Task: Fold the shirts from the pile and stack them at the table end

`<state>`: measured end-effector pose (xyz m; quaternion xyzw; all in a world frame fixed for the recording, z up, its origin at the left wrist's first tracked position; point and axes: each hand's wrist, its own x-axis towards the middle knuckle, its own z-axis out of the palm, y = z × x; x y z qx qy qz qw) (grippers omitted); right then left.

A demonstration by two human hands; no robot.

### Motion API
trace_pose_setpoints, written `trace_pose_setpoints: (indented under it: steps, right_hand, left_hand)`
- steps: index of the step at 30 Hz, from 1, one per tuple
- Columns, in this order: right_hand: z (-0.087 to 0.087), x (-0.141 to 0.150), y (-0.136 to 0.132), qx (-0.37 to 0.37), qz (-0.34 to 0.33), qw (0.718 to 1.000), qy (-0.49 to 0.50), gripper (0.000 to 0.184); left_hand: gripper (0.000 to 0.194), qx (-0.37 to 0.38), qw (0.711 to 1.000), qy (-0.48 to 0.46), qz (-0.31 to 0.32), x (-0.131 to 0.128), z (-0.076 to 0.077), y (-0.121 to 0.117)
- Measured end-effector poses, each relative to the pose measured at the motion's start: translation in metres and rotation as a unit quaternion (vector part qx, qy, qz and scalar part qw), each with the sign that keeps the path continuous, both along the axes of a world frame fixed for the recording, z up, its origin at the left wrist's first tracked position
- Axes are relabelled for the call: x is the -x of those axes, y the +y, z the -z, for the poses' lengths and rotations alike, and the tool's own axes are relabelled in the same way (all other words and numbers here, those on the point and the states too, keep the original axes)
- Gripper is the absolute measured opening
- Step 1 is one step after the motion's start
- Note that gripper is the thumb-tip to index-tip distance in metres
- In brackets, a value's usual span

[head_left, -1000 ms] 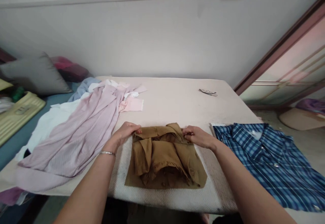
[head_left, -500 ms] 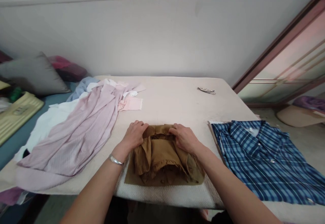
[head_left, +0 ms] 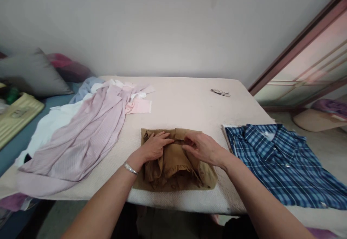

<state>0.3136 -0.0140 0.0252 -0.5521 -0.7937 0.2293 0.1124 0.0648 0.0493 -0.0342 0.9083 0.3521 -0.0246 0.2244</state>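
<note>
A brown garment (head_left: pixel 177 157), folded into a compact bundle with a ruffled opening at the front, lies near the table's front edge. Across its upper left part rests my left hand (head_left: pixel 155 147), fingers stretched out and pressing on the cloth. My right hand (head_left: pixel 202 148) is at the upper right, its thumb and fingers bent together at the garment's top fold; the fabric between them is partly hidden. A silver bracelet (head_left: pixel 130 168) circles my left wrist.
On the left, a pink-lilac garment (head_left: pixel 92 130) and other clothes lie heaped. A blue checked shirt (head_left: pixel 282 166) lies folded at the right edge of the table (head_left: pixel 179 98). Glasses (head_left: pixel 220 93) sit at the back. Beyond the heap are a grey cushion (head_left: pixel 35 73) and a yellow basket (head_left: pixel 23 114).
My left hand has let go of the top left corner and slid inward, now flat on the cloth. The right hand has shifted slightly, fingers more bent. The view has tilted down a little.
</note>
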Motion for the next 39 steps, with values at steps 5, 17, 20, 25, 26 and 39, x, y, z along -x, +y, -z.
trace_pose_setpoints:
  steps: [5, 17, 20, 25, 26, 39]
  right_hand:
    - [-0.015, 0.002, -0.037, 0.074, -0.085, 0.993, 0.043, 0.084]
    - [-0.008, -0.011, -0.008, 0.208, -0.048, 0.963, 0.163, 0.013]
    - [-0.011, -0.013, 0.011, 0.204, 0.000, 0.953, 0.223, 0.023]
    - [0.010, 0.001, 0.028, 0.048, 0.060, 0.980, 0.184, 0.037]
    - [0.016, 0.005, 0.029, 0.057, 0.035, 0.985, 0.156, 0.038]
    - [-0.004, -0.022, 0.001, -0.032, 0.033, 0.999, -0.027, 0.035]
  left_hand:
    - [0.065, 0.003, 1.000, -0.011, -0.002, 0.001, 0.003, 0.004]
    - [0.045, 0.101, 0.987, -0.119, -0.039, 0.022, -0.007, 0.023]
    - [0.045, 0.100, 0.987, -0.122, -0.041, 0.021, -0.007, 0.021]
    - [0.048, 0.089, 0.989, -0.113, -0.038, 0.018, -0.005, 0.016]
    - [0.048, 0.083, 0.989, -0.119, -0.036, 0.018, -0.004, 0.015]
    - [0.067, 0.031, 0.993, -0.113, -0.007, 0.013, -0.001, 0.005]
